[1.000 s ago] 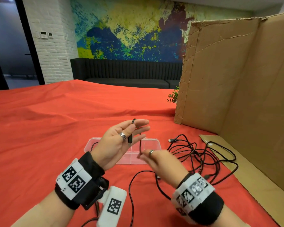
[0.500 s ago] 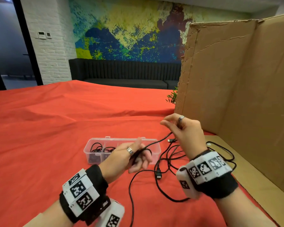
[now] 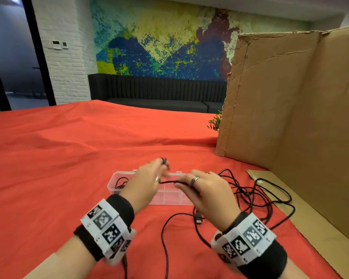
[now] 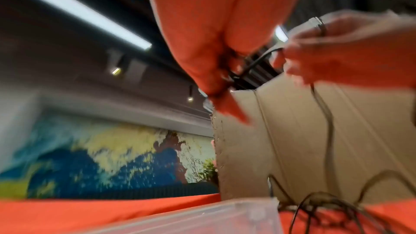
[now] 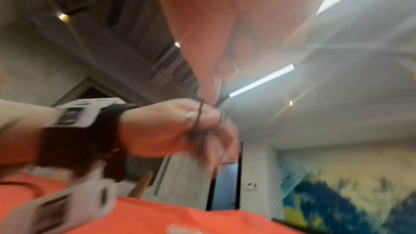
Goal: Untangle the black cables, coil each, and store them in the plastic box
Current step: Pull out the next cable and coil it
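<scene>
While the left hand [image 3: 147,182] grips a cable [image 3: 167,181] and the right hand [image 3: 207,191] pinches it above the box [image 3: 117,183], slack trails right into the tangle [image 3: 256,196]; pulling could tighten knots.

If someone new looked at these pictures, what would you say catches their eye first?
First, the two hands at centre: the left hand and right hand hold a stretch of black cable taut between them, above the clear plastic box. Right of the box, a tangle of black cables sprawls over the red tablecloth. Behind it stands a tall cardboard screen.
</scene>
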{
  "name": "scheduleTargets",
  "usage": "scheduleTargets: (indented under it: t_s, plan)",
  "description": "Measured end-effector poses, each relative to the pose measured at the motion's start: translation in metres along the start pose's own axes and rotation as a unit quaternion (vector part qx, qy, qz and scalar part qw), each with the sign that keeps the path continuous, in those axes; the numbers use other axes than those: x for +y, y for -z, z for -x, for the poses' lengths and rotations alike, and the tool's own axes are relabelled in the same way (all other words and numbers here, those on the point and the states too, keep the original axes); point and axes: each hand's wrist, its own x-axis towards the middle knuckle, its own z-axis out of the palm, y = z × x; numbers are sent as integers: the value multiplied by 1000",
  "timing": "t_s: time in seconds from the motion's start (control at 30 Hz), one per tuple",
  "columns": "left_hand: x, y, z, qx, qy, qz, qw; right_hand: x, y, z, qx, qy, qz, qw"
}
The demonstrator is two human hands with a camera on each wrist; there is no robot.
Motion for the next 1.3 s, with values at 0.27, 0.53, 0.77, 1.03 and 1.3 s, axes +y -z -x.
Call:
scheduleTargets:
  t_s: [0.27,0.53,0.77,1.03,1.3]
  plan:
    - [42,8,12,-121,87,460,875,29,10,-24,-36,-174,-114,977]
    - [21,20,-15,62,-1,385,921,-21,-23,11,-393,-118,-133,902]
    - [-12,14,2,-152,62,-82,983,7,15,-8,-183,-184,-35,965]
    - [33,8,6,-138,58,478,866,41,1,-15,-137,-242,-2,961]
    - [7,5,-10,35,12,188,981,-1,-19,15,-281,-135,-173,934]
